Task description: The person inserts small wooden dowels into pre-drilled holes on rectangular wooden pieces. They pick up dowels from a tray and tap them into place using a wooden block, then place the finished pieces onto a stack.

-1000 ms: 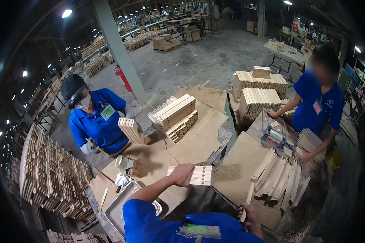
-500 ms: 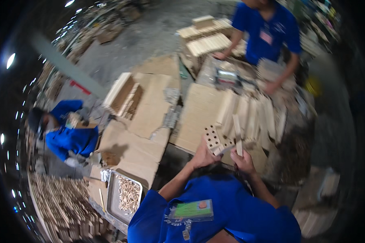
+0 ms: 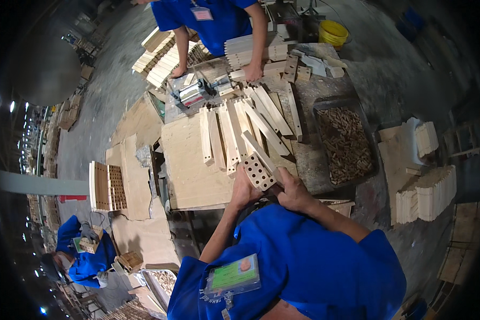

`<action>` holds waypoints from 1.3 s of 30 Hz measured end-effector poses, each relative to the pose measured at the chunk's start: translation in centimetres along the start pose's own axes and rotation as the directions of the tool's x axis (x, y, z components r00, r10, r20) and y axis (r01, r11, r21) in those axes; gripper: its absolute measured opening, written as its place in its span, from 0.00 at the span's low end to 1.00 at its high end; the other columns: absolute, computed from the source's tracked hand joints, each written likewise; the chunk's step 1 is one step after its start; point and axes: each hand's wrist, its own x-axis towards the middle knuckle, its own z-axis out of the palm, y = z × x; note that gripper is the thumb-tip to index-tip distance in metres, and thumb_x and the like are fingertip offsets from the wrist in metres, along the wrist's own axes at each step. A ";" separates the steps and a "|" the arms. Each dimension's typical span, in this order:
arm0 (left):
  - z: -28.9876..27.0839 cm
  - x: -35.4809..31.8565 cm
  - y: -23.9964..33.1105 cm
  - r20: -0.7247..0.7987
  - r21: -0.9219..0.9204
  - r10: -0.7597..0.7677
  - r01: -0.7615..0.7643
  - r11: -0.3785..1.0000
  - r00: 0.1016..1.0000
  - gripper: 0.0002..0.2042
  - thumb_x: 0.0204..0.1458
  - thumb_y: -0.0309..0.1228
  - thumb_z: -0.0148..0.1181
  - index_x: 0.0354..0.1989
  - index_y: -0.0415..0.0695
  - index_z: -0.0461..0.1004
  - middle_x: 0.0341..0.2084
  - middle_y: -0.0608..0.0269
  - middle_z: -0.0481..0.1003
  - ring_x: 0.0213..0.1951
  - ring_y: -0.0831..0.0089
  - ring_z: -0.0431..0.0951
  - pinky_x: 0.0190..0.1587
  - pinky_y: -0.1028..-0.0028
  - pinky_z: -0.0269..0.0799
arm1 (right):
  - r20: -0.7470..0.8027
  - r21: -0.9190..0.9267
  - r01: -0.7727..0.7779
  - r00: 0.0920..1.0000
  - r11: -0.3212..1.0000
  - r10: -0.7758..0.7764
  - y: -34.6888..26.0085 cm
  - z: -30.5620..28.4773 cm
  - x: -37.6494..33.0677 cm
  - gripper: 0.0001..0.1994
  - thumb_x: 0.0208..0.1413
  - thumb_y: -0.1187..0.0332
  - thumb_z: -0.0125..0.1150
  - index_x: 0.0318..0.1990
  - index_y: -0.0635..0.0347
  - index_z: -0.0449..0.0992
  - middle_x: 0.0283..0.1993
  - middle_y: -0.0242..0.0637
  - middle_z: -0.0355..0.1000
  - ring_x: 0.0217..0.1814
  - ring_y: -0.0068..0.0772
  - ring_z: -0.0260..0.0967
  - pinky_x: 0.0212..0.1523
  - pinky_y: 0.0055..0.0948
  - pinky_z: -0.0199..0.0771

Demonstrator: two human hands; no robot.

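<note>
My left hand (image 3: 245, 190) is closed around a bundle of light wooden pieces (image 3: 256, 172) whose drilled faces show rows of round dark holes. In my right hand (image 3: 294, 193), a wooden strip (image 3: 262, 156) slants up and to the left, lying along the bundle's right side. The two hands are close together, just in front of my body at the table's near edge. Right beyond them, several loose wooden strips (image 3: 236, 128) lie side by side, some with holes in their ends. My palms and the undersides of the pieces are hidden.
A dark tray of wooden dowels (image 3: 345, 144) stands right of the strips. A metal clamp-like device (image 3: 193, 93) sits farther back, near a co-worker (image 3: 213, 26) leaning on the table. Another person (image 3: 88, 250) works at far left. Stacked wood (image 3: 426, 194) lies at right.
The view has swung to the right, bringing the dowel tray in. The strip in my right hand has gone from nearly upright to leaning left against the drilled bundle.
</note>
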 end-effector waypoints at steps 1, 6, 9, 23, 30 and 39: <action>0.3 0.0 -0.3 0.031 0.030 0.009 -0.010 1.000 0.999 0.44 0.37 0.37 0.83 0.67 0.38 0.68 0.58 0.41 0.69 0.60 0.41 0.71 0.63 0.53 0.70 | 0.001 -0.028 0.022 1.000 0.999 -0.022 0.1 -0.2 0.3 0.25 0.59 0.71 0.64 0.62 0.61 0.63 0.41 0.67 0.79 0.47 0.74 0.78 0.47 0.63 0.76; 1.7 0.5 -0.9 0.083 -0.361 -0.231 0.245 0.900 0.969 0.49 0.41 0.42 0.83 0.71 0.39 0.61 0.59 0.46 0.70 0.63 0.49 0.72 0.64 0.53 0.70 | 0.104 -0.129 -0.144 0.982 0.981 0.157 0.8 -0.5 1.7 0.21 0.61 0.64 0.65 0.54 0.57 0.61 0.38 0.66 0.77 0.44 0.77 0.77 0.43 0.67 0.74; 2.2 1.1 0.5 0.170 -0.671 -0.423 0.418 0.612 0.890 0.51 0.42 0.47 0.83 0.71 0.39 0.58 0.61 0.51 0.70 0.63 0.54 0.71 0.70 0.54 0.63 | 0.103 -0.052 -0.068 0.992 0.996 0.073 2.1 -0.5 2.2 0.21 0.61 0.66 0.64 0.55 0.60 0.62 0.40 0.66 0.78 0.48 0.75 0.77 0.46 0.64 0.75; 1.6 2.3 0.7 0.124 -0.402 -0.254 0.283 0.871 0.959 0.52 0.37 0.35 0.84 0.70 0.39 0.54 0.56 0.54 0.70 0.57 0.63 0.74 0.62 0.64 0.72 | -0.477 0.006 -0.713 0.614 0.701 0.629 19.2 -13.3 -4.1 0.19 0.60 0.63 0.71 0.55 0.61 0.81 0.50 0.53 0.81 0.56 0.54 0.81 0.53 0.52 0.80; 3.1 3.5 1.0 0.147 -0.625 -0.298 0.322 0.711 0.943 0.28 0.63 0.49 0.61 0.64 0.47 0.64 0.53 0.62 0.74 0.51 0.67 0.78 0.53 0.63 0.80 | -0.574 -0.314 -0.683 0.690 0.659 0.442 20.7 -12.5 -2.6 0.16 0.60 0.65 0.71 0.51 0.64 0.82 0.48 0.54 0.78 0.52 0.59 0.80 0.50 0.52 0.79; 2.4 4.3 1.5 0.057 -0.131 -0.068 0.075 0.989 0.996 0.49 0.38 0.40 0.84 0.68 0.41 0.58 0.55 0.55 0.74 0.56 0.62 0.77 0.61 0.62 0.74 | -0.543 -0.259 -0.547 0.764 0.796 0.349 22.9 -13.6 0.1 0.21 0.61 0.69 0.69 0.61 0.63 0.78 0.50 0.55 0.78 0.53 0.63 0.78 0.53 0.57 0.77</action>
